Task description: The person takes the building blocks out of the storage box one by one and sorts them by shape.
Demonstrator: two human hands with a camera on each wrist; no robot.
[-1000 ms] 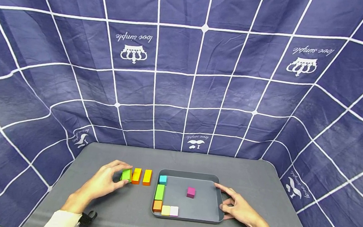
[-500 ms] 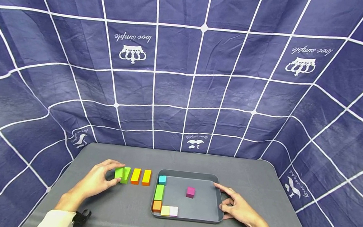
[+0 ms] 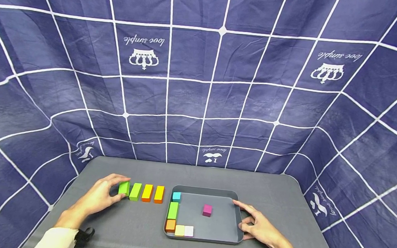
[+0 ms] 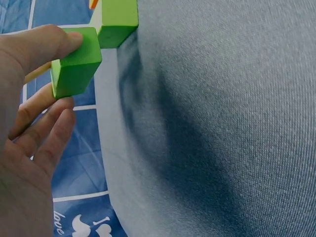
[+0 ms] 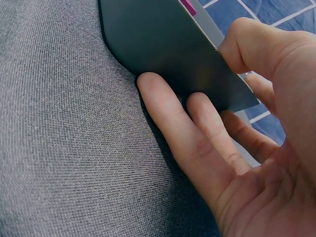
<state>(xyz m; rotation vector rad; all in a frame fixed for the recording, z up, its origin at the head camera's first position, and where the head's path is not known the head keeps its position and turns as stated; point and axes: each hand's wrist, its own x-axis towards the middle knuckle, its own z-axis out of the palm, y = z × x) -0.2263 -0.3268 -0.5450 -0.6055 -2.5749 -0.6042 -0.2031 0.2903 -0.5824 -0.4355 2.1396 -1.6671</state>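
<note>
My left hand (image 3: 119,188) pinches a green block (image 3: 124,188) between thumb and fingers at the left end of a row on the grey table. In the left wrist view the same green block (image 4: 76,69) sits under my thumb, a small gap away from a second green block (image 4: 117,22). I cannot tell whether the held block touches the table. My right hand (image 3: 244,214) grips the right rim of the dark grey tray (image 3: 221,224). The thumb lies over the tray (image 5: 158,34) rim and the fingers (image 5: 163,108) lie against its outer wall.
The row goes on rightwards with the second green block (image 3: 135,191) and two orange-yellow blocks (image 3: 147,193). Inside the tray lie a cyan cube (image 3: 176,195), a green block (image 3: 173,210), an orange cube (image 3: 170,225), two pale cubes (image 3: 184,230) and a magenta cube (image 3: 207,210). Blue cloth surrounds the table.
My left hand has drawn one green block leftwards, away from the row, which uncovers a second green block beside the orange-yellow ones. The right hand has stayed on the tray.
</note>
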